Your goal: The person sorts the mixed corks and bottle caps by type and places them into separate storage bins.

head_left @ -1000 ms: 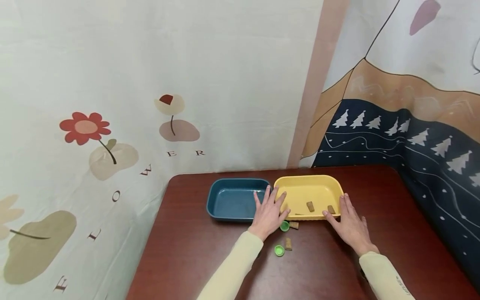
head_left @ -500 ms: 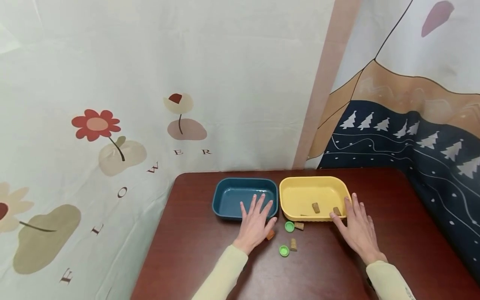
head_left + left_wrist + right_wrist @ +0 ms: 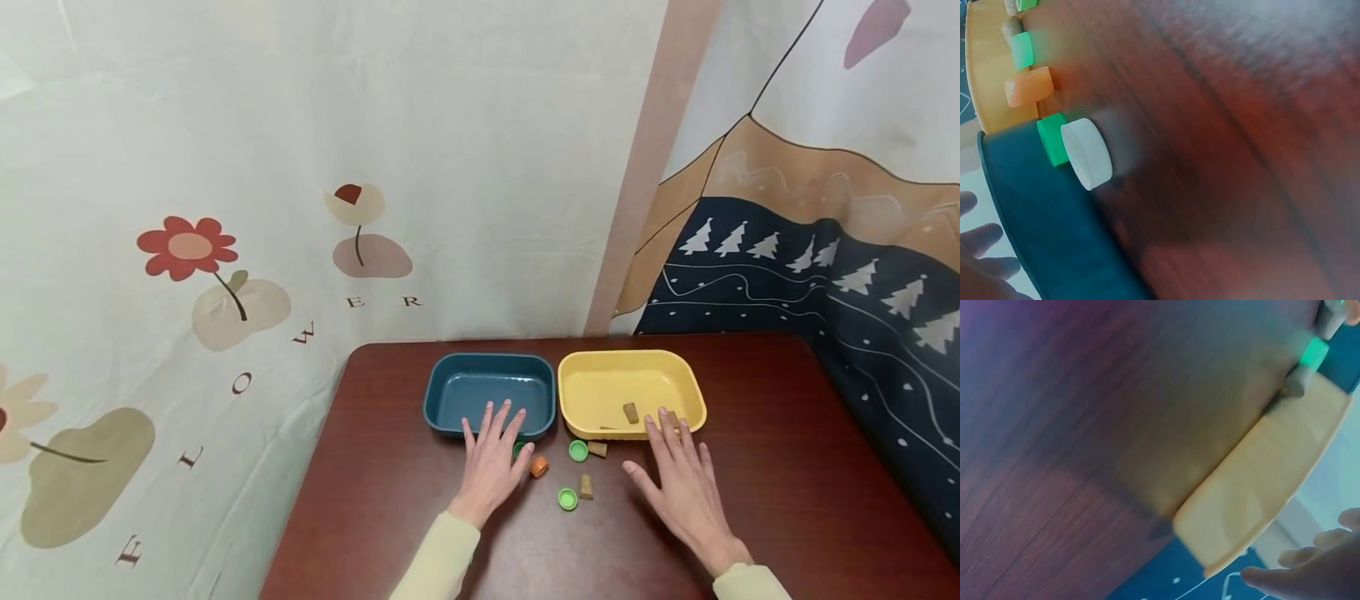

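My left hand (image 3: 491,471), fingers spread and holding nothing, is over the near edge of the blue tray (image 3: 487,385). Beside its thumb are an orange cap (image 3: 539,467) and a partly covered green cap (image 3: 518,451). The left wrist view shows a white cap (image 3: 1087,154) against that green one, hidden by the hand in the head view. My right hand (image 3: 686,496), fingers extended, reaches the near right rim of the yellow tray (image 3: 615,379). Its fingertips overlap a cork (image 3: 671,419) inside; another cork (image 3: 631,412) lies to the left.
Between the hands on the brown table (image 3: 390,483), a green cap (image 3: 578,451) lies by a cork (image 3: 597,449). Nearer the person are another green cap (image 3: 567,499) and cork (image 3: 587,487). A printed cloth wall (image 3: 480,167) rises behind the table.
The left hand has shifted left and back toward the person, uncovering the orange cap and part of a green cap. The right hand has drawn back and left from the yellow tray's right side.
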Demonstrator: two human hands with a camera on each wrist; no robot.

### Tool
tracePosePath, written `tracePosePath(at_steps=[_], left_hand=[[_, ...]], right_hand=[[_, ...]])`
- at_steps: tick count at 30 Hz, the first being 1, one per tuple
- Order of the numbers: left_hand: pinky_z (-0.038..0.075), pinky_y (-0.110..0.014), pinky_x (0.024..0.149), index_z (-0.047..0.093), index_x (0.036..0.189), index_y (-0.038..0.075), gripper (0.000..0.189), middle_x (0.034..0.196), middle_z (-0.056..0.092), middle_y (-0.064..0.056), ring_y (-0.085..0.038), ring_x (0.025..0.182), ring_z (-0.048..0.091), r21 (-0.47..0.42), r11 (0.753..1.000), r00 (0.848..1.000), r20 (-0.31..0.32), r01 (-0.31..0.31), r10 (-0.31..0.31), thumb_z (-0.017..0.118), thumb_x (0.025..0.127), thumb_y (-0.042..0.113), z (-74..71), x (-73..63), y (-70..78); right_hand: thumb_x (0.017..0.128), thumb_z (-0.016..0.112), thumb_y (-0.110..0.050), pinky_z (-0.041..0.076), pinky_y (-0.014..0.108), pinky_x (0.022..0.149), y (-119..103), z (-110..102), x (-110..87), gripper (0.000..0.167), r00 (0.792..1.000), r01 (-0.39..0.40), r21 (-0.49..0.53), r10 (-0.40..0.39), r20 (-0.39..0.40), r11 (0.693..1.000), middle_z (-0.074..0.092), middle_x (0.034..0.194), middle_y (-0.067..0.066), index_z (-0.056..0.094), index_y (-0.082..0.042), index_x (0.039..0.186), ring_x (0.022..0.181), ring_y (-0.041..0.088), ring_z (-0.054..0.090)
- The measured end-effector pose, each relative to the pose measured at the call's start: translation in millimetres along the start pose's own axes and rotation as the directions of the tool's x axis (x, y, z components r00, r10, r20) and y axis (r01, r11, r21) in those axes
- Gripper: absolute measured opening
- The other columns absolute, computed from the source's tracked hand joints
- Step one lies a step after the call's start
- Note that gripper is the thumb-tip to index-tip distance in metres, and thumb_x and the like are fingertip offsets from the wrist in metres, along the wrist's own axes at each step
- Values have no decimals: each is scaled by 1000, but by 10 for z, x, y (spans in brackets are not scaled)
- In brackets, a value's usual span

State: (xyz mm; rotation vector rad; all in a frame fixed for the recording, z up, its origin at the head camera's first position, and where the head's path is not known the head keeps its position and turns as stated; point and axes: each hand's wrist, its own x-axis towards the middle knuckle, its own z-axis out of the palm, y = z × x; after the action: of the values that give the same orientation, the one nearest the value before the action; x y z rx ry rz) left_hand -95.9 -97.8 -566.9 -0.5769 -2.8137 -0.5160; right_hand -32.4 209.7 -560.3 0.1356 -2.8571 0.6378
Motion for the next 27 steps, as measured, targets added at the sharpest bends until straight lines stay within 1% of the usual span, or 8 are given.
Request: tracePosePath(at_steps=[3,5,9,13,16,19,21,27], left_hand=[[22,-79,110,58,149,16,52,159,47,-11,-40,151,33,-24,1000,1000,-10,14,-14,60,103,41,-12,-61,-9],[22,-79,110,58,148,16,51,158,47,-11,-40,151,33,-33,999,1000,-18,15,-15,60,103,41,-21,-101,-9],[24,-80,109,60,146,15,50,157,48,-12,-40,150,35,-34,999,999,-55,-2,1,61,103,40,-20,-169,-21],[25,-81,106,61,145,13,50,156,50,-14,-42,148,38,-40,999,994,-107,-20,15,63,101,38,-14,-228,-48],[25,-82,106,60,145,12,51,156,49,-15,-43,147,38,-56,998,991,-130,-14,6,65,100,36,-31,-265,-73],[25,-81,107,59,146,12,52,157,47,-15,-43,148,37,-67,998,991,-130,8,-16,66,100,35,-70,-295,-91],[25,-81,107,59,146,12,52,157,47,-14,-43,148,37,-68,998,991,-130,17,-26,67,100,35,-93,-313,-105],[26,-82,105,60,145,10,52,155,49,-16,-43,146,39,-68,997,989,-143,29,-39,68,98,32,-130,-395,-137]], right_hand=[[98,65,-52,22,76,109,-98,49,-53,83,999,22,-12,-22,30,1000,21,170,18,34,-9,162,157,43,10],[97,66,-54,22,77,109,-154,86,-88,83,998,38,-18,-37,48,999,20,170,16,35,-11,162,157,43,10],[95,67,-55,23,77,109,-259,163,-150,84,995,68,-31,-66,75,997,21,171,14,37,-13,161,154,47,17],[94,69,-55,28,76,108,-353,233,-201,84,992,109,-42,-105,76,993,25,169,14,40,-12,160,152,47,22],[93,72,-53,31,74,107,-407,277,-230,83,988,143,-39,-140,70,989,29,168,15,42,-12,159,151,47,26],[92,74,-52,32,73,107,-446,315,-251,84,983,170,-36,-167,70,985,33,166,15,43,-12,159,150,47,30],[91,74,-52,33,72,107,-464,345,-263,84,982,172,-30,-169,88,985,33,166,14,43,-13,159,149,47,31],[92,70,-58,32,71,109,-500,441,-284,83,971,157,-4,-154,182,988,30,168,9,42,-18,160,152,42,29]])
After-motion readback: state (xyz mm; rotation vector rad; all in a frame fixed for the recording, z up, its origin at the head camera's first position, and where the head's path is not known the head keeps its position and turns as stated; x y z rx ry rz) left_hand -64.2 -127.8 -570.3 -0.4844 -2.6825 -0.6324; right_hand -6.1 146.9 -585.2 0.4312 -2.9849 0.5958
